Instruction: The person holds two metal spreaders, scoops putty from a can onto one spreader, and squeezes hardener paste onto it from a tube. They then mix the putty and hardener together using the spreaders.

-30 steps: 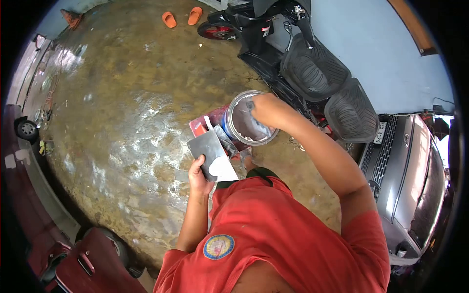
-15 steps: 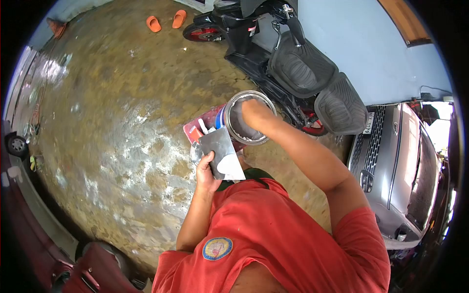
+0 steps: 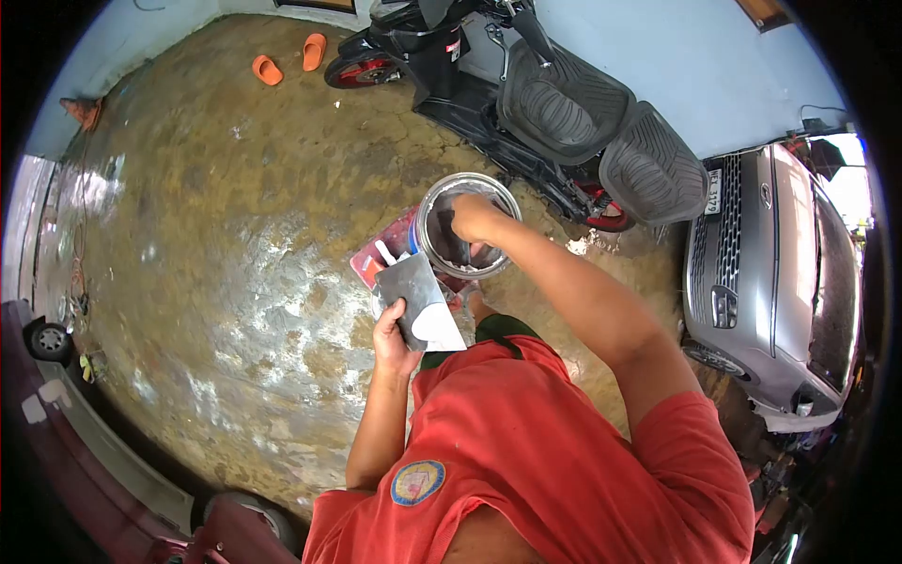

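My left hand (image 3: 395,340) holds a flat grey metal plate (image 3: 406,287), its thumb pressed on the top face. White paste (image 3: 438,329) covers the plate's lower right corner. My right hand (image 3: 477,220) reaches into an open round can (image 3: 427,246) with grey inner walls and pale smears round its rim. The fingers of that hand are bent down inside the can, and what they hold is hidden. Beside the can, partly behind the plate, is a reddish tray (image 3: 365,259) with a white-handled tool (image 3: 384,252) on it.
A black scooter (image 3: 451,103) leans near the wall, with two black ribbed mats (image 3: 564,108) on it. Orange slippers (image 3: 268,70) lie on the wet-looking floor (image 3: 225,207). A silver car (image 3: 752,254) stands at the right, and a dark red vehicle (image 3: 103,470) at the lower left.
The view has shifted, so the scooter and slippers appear further left. My right hand has moved from the can's right edge toward its middle. My left hand keeps holding the plate.
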Motion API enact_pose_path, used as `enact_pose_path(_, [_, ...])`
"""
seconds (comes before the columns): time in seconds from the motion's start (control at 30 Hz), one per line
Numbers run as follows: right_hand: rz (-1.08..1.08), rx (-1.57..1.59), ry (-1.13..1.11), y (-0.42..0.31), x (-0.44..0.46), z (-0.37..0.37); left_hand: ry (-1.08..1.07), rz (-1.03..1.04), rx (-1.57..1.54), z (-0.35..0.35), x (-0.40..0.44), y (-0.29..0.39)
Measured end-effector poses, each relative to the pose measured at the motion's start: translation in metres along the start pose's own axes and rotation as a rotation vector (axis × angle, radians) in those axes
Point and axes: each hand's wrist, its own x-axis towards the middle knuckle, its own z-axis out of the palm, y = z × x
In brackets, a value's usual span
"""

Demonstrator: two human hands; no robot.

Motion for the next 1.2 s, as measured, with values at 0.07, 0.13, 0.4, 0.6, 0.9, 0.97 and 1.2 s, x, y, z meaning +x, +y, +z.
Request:
enact_pose_path(0.07, [-0.016, 0.199, 0.056, 0.004, 0.001, 0.007, -0.002, -0.001, 0.002, 0.001, 0.000, 0.001])
enact_pose_path(0.13, [0.019, 0.359, 0.062, 0.005, -0.002, 0.007, 0.000, -0.007, 0.007, -0.004, 0.002, 0.000])
enact_pose_path(0.4, [-0.025, 0.411, -0.017, -0.012, -0.076, -0.055, 0.011, 0.090, 0.021, 0.007, -0.017, 0.018])
enact_pose_path(0.6, [-0.145, 0.357, 0.098, -0.012, -0.152, -0.114, 0.229, 0.215, 0.128, 0.002, -0.018, 0.034])
enact_pose_path(0.9, [-0.282, 0.091, 0.412, -0.071, -0.275, -0.176, 0.184, 0.384, 0.673, 0.096, 0.021, 0.035])
enact_pose_path(0.97, [-0.339, 0.092, 0.425, -0.077, -0.293, -0.183, 0.197, 0.390, 0.751, 0.115, 0.033, 0.030])
enact_pose_path(1.2, [-0.565, -0.291, 0.321, -0.096, -0.317, -0.180, -0.056, 0.364, 0.344, 0.147, 0.045, 0.006])
